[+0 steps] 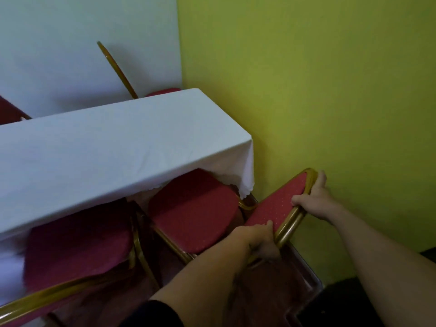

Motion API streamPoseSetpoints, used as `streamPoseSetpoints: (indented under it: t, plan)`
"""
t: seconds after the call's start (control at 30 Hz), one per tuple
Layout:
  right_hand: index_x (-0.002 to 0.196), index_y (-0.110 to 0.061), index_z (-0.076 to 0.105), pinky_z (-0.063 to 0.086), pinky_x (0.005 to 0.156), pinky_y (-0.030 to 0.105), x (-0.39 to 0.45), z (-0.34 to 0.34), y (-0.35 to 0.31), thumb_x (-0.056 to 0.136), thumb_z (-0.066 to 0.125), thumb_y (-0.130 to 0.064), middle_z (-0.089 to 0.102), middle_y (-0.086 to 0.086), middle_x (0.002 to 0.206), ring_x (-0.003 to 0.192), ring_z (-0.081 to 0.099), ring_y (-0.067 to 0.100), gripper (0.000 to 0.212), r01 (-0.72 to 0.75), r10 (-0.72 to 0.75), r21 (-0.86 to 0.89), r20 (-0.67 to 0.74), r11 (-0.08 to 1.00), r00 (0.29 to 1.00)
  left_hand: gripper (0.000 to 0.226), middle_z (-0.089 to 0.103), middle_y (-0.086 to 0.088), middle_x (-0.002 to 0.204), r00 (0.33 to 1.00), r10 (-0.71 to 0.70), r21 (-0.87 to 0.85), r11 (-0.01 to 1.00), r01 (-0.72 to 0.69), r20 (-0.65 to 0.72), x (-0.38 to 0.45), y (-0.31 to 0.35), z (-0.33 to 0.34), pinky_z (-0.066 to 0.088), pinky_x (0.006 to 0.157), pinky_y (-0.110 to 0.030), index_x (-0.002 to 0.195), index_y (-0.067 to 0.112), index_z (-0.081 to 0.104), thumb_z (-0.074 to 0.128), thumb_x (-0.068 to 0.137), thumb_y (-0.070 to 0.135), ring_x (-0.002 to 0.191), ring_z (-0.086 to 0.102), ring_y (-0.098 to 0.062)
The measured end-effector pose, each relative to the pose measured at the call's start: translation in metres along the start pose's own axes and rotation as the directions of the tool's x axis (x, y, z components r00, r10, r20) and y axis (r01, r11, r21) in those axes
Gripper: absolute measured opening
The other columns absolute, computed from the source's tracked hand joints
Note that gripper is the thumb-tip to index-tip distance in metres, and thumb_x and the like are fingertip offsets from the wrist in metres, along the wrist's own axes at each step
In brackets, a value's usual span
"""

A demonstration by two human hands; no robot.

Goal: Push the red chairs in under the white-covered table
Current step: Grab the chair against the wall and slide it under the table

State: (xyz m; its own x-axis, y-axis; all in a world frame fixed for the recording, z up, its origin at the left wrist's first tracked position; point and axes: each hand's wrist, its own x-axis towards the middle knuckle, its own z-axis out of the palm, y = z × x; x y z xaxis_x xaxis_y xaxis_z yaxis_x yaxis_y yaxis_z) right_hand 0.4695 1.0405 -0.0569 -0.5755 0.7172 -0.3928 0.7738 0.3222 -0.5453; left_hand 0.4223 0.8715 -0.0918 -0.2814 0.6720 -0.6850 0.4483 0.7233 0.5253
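gripping one red chair [276, 204], two hands [286, 223]; two chairs [132, 230] tucked.

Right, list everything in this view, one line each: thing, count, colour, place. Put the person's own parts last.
Table: one, under a white cloth, left and centre, its end near the green wall.
Red chairs on the near side: two, red seats, gold frames; the held chair with its seat partly under the cloth, the second chair to its left.
Chairs on the far side: parts of two, red and gold; one at the far end, one at the left edge.
Walls: a green wall on the right, a pale wall behind the table.
Left hand: fingers closed on the held chair's backrest.
Right hand: fingers closed on the backrest's top corner.
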Motion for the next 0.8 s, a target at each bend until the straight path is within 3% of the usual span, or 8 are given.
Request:
streamPoseSetpoints:
  t: [0.07, 0.13, 0.2, 0.27, 0.33, 0.4, 0.57, 0.8]
  plan:
    - [0.158, -0.029, -0.007, 0.032, 0.112, 0.062, -0.002, 0.017, -0.013, 0.078, 0.075, -0.03, 0.014, 0.021, 0.162, 0.146, 0.02, 0.045, 0.116, 0.082, -0.105, -0.235, -0.089, 0.968, 0.99, 0.105, 0.036, -0.017, 0.159, 0.999, 0.013, 0.016, 1.0, -0.013, -0.033, -0.016, -0.019, -0.005, 0.044, 0.106, -0.044, 0.162, 0.02, -0.007, 0.07, 0.09, 0.027, 0.135, 0.046, -0.038]
    - [0.159, -0.029, 0.017, 0.016, 0.118, 0.064, -0.005, 0.034, -0.027, 0.079, 0.067, -0.036, 0.005, 0.017, 0.167, 0.153, -0.001, 0.039, 0.094, 0.136, -0.197, -0.469, -0.084, 0.873, 0.977, 0.102, 0.044, -0.016, 0.154, 0.998, 0.012, 0.032, 0.999, -0.01, -0.069, -0.029, -0.037, -0.01, 0.048, 0.096, -0.042, 0.163, 0.024, -0.002, 0.069, 0.089, 0.022, 0.127, 0.054, -0.036]
    - [0.145, -0.031, 0.049, 0.014, 0.119, 0.06, -0.011, 0.046, -0.042, 0.08, 0.061, -0.038, 0.025, 0.014, 0.163, 0.152, 0.008, 0.036, 0.067, 0.198, -0.253, -0.57, -0.017, 0.797, 0.967, 0.1, 0.048, -0.015, 0.15, 0.996, -0.004, 0.036, 0.999, 0.007, -0.085, -0.04, -0.055, -0.015, 0.05, 0.089, -0.041, 0.163, 0.027, 0.004, 0.068, 0.087, 0.017, 0.122, 0.057, -0.036]
    - [0.107, -0.031, 0.074, 0.023, 0.115, 0.052, -0.021, 0.057, -0.054, 0.08, 0.06, -0.039, 0.059, 0.009, 0.133, 0.139, 0.035, 0.035, 0.031, 0.268, -0.323, -0.615, 0.023, 0.741, 0.946, 0.099, 0.05, -0.014, 0.147, 0.996, -0.028, 0.039, 0.999, 0.032, -0.088, -0.053, -0.073, -0.021, 0.049, 0.093, -0.043, 0.163, 0.031, 0.009, 0.069, 0.085, 0.014, 0.121, 0.057, -0.035]
    - [0.075, -0.02, 0.074, 0.034, 0.101, 0.043, -0.032, 0.066, -0.069, 0.08, 0.058, -0.04, 0.067, 0.0, 0.087, 0.103, 0.058, 0.029, 0.026, 0.33, -0.369, -0.634, 0.075, 0.699, 0.926, 0.1, 0.053, -0.013, 0.143, 0.995, -0.057, 0.041, 0.997, 0.06, -0.086, -0.067, -0.091, -0.028, 0.05, 0.096, -0.045, 0.162, 0.034, 0.014, 0.069, 0.083, 0.01, 0.121, 0.056, -0.035]
    - [0.067, -0.015, 0.065, 0.035, 0.088, 0.039, -0.041, 0.078, -0.085, 0.078, 0.054, -0.043, 0.058, -0.004, 0.066, 0.076, 0.058, 0.024, 0.032, 0.347, -0.341, -0.625, 0.135, 0.699, 0.93, 0.098, 0.053, -0.012, 0.142, 0.992, -0.077, 0.036, 0.996, 0.081, -0.097, -0.081, -0.109, -0.035, 0.049, 0.093, -0.044, 0.161, 0.036, 0.02, 0.068, 0.081, 0.005, 0.122, 0.056, -0.035]
    - [0.059, -0.016, 0.051, 0.039, 0.093, 0.042, -0.059, 0.11, -0.121, 0.081, 0.05, -0.038, 0.056, 0.003, 0.07, 0.076, 0.053, 0.028, 0.031, 0.438, -0.383, -0.545, 0.219, 0.715, 0.897, 0.091, 0.053, -0.009, 0.145, 0.98, -0.132, -0.034, 0.991, 0.129, -0.149, -0.109, -0.157, -0.055, 0.049, 0.094, -0.041, 0.157, 0.038, 0.032, 0.06, 0.082, -0.004, 0.124, 0.054, -0.033]
    - [0.067, -0.015, 0.058, 0.042, 0.07, 0.037, -0.072, 0.154, -0.153, 0.081, 0.035, -0.034, 0.064, 0.012, 0.085, 0.081, 0.057, 0.034, 0.033, 0.544, -0.509, -0.485, 0.217, 0.684, 0.833, 0.067, 0.055, -0.001, 0.116, 0.94, -0.177, -0.217, 0.969, 0.116, -0.291, -0.129, -0.216, -0.068, 0.053, 0.09, -0.037, 0.149, 0.03, 0.048, 0.052, 0.089, 0.0, 0.104, 0.058, -0.022]
